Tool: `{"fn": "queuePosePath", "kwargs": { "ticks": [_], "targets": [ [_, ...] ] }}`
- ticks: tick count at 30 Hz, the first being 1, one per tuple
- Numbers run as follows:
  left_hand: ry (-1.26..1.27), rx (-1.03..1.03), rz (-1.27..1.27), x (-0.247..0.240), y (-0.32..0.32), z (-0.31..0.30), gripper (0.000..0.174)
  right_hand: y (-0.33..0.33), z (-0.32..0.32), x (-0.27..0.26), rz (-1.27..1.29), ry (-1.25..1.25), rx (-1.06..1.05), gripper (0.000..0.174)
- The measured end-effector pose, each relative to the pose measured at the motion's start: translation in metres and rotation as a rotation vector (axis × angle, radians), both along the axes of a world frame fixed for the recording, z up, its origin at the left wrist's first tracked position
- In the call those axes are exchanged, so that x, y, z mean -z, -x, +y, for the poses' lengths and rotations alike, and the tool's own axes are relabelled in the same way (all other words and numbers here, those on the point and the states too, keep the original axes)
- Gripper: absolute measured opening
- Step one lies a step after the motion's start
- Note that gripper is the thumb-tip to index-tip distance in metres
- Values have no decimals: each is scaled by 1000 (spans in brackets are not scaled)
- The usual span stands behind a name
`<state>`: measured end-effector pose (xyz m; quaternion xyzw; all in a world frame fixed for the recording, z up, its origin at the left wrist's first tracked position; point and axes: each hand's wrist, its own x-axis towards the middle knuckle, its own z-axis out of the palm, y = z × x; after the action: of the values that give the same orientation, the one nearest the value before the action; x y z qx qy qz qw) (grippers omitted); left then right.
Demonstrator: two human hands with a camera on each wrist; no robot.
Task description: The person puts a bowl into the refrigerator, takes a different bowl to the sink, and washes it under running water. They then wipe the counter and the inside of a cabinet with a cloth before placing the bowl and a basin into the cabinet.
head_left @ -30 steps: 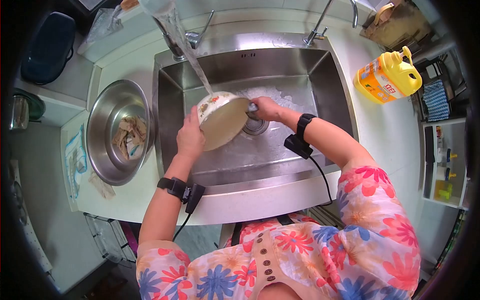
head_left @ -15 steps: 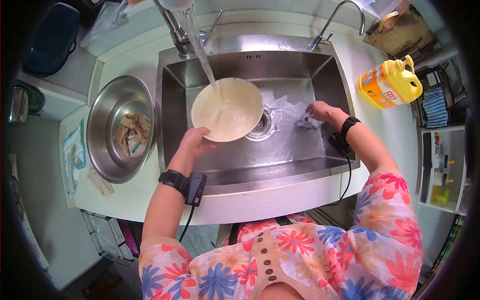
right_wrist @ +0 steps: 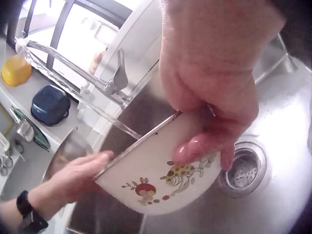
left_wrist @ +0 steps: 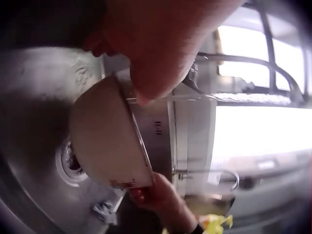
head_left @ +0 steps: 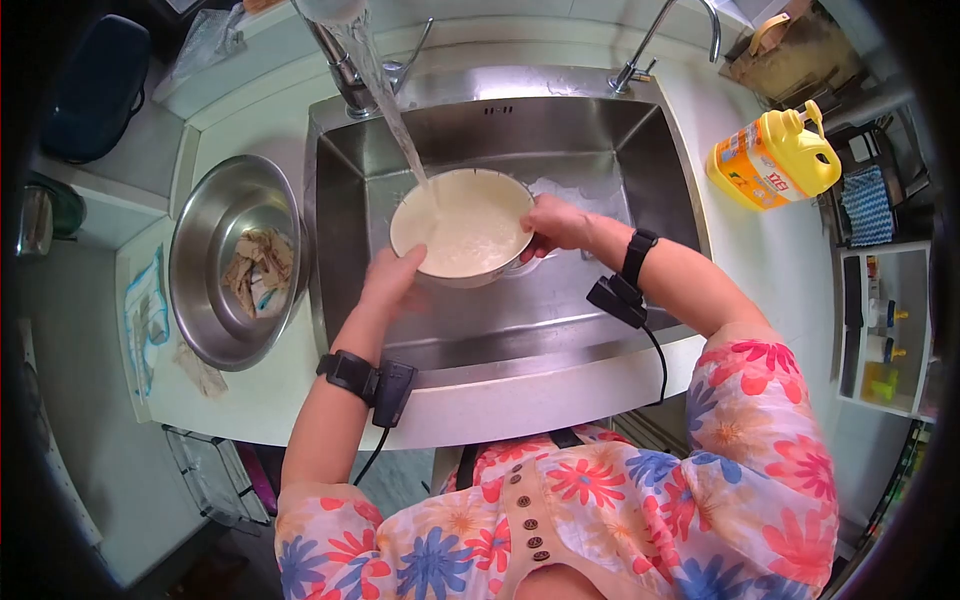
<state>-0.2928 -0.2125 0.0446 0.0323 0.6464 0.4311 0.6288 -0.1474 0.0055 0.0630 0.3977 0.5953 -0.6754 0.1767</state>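
A cream enamel bowl with water in it is held over the sink, its printed side showing in the right wrist view. The left hand holds its near left rim, thumb on top and fingers outside. At the right rim, the right hand grips with thumb above and fingers curled against the outer wall. A stream of water falls into the bowl. In the left wrist view, a crumpled grey item lies on the sink floor.
A steel basin with crumpled cloths stands left of the sink. The faucet rises behind the bowl, and a thinner tap stands at the back right. A yellow detergent bottle is on the right counter.
The bowl has gone from steeply tilted to nearly level, with water in it. The right hand let go of the grey item on the sink floor and came back left to the bowl's rim.
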Motion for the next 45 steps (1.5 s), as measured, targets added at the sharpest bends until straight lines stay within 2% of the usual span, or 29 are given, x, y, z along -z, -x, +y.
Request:
{"fn": "queuePosePath", "kwargs": {
  "ticks": [2, 3, 5, 6, 8, 9, 10, 12, 13, 15, 16, 19, 22, 23, 25, 26, 28, 29, 31, 33, 34, 36, 37, 38, 39, 40, 41, 42, 45],
  "targets": [
    [-69, 24, 1438, 2, -11, -1, 58, 1, 7, 1, -76, -32, -32, 27],
    [-70, 25, 1438, -5, -19, -1, 58, 2, 10, 2, -151, -63, -66, 24],
    [-543, 507, 1373, -18, -33, -1, 47, 4, 18, 10, -193, -33, -141, 24],
    [-543, 507, 1372, -17, -36, 2, 47, 4, 20, 13, -234, -2, -218, 24],
    [-208, 773, 982, -14, -37, 7, 32, 3, 20, 13, -210, 20, -231, 27],
    [-251, 680, 890, -10, -32, 6, 27, 3, 18, 9, -187, 43, -246, 31],
    [-251, 681, 890, -6, -25, 3, 27, 1, 19, 3, -187, 43, -245, 31],
    [-444, 391, 516, -15, -16, 1, 23, -1, 18, -17, -98, 39, -175, 43],
    [-266, 348, 395, -31, -14, -2, 22, -1, 19, -22, -96, 39, -179, 43],
    [-254, 267, 353, -23, -8, -7, 23, -2, 21, -27, 77, -176, -177, 51],
    [-244, 190, 308, -19, -6, -10, 23, -1, 25, -27, 80, -176, -180, 51],
    [-283, 62, 207, -18, -4, -15, 26, 12, 43, -34, 158, -383, -196, 44],
    [-286, 46, 227, -14, -3, -21, 22, 35, 54, -45, 295, -630, -207, 46],
    [-291, 38, 235, -17, -5, -21, 22, 48, 56, -52, 304, -635, -214, 46],
    [-341, 128, 436, -24, -14, -21, 19, 81, 52, -67, 466, -620, -172, 47],
    [-342, 120, 442, -18, -14, -23, 19, 98, 48, -73, 473, -622, -178, 47],
    [-319, 292, 788, 2, -12, -24, 18, 132, 37, -84, 622, -610, -63, 49],
    [-215, 365, 808, -6, -18, -23, 19, 143, 36, -89, 595, -603, -108, 50],
    [-267, 417, 869, 1, -23, -26, 20, 169, 33, -95, 559, -598, -151, 51],
    [-320, 467, 930, 7, -25, -24, 21, 188, 30, -94, 500, -763, -354, 57],
    [-296, 523, 989, 7, -20, -21, 22, 182, 34, -94, 492, -764, -353, 57],
    [-255, 629, 1048, 7, -20, -13, 23, 143, 47, -88, 531, -568, -501, 53],
    [-260, 661, 1046, 8, -20, -11, 23, 112, 53, -79, 371, -551, -550, 49],
    [-266, 694, 1045, 11, -21, -11, 22, 74, 82, -38, 480, -751, -867, 45],
    [-277, 696, 1045, 12, -20, -12, 22, 38, 63, -50, 50, -731, -913, 44],
    [-221, 787, 1080, 12, -20, -12, 23, 1, 84, -7, -207, -747, -931, 43],
    [-164, 878, 1116, 12, -20, -9, 24, -39, 82, 10, -350, -851, -998, 47],
    [-175, 880, 1117, 14, -20, -6, 24, -86, 115, 72, -218, -1028, -1111, 51],
    [-133, 955, 1028, 30, -19, 2, 27, -127, 119, 111, -319, -1000, -994, 44]
  ]
}}
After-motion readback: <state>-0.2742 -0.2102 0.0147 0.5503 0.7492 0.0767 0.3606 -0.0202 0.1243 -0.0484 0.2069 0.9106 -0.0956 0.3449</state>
